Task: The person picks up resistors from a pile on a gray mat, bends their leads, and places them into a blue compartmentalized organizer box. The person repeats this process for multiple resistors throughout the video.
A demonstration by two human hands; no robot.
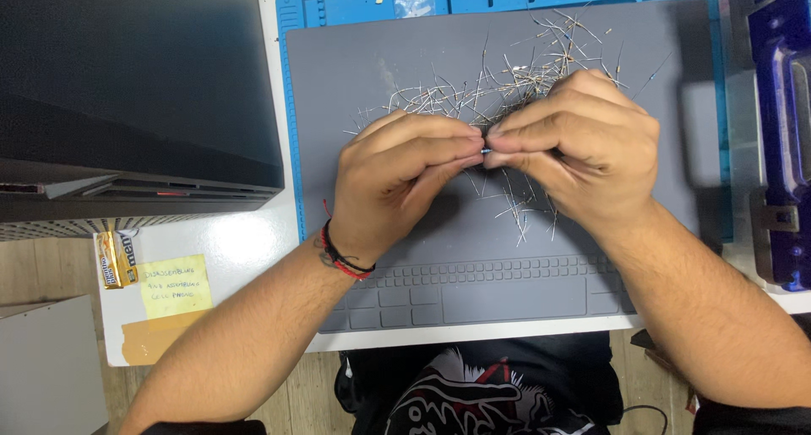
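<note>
My arms are bare from the elbows down, with no sleeves reaching the forearms. My left hand and right hand wear no gloves and no rings that I can see. Around my left wrist sit thin cord bracelets, red and black, wound close together, with one loose red end sticking up. A small dark marking shows just beside them. Below, I wear a black shirt printed with a white and red graphic.
</note>
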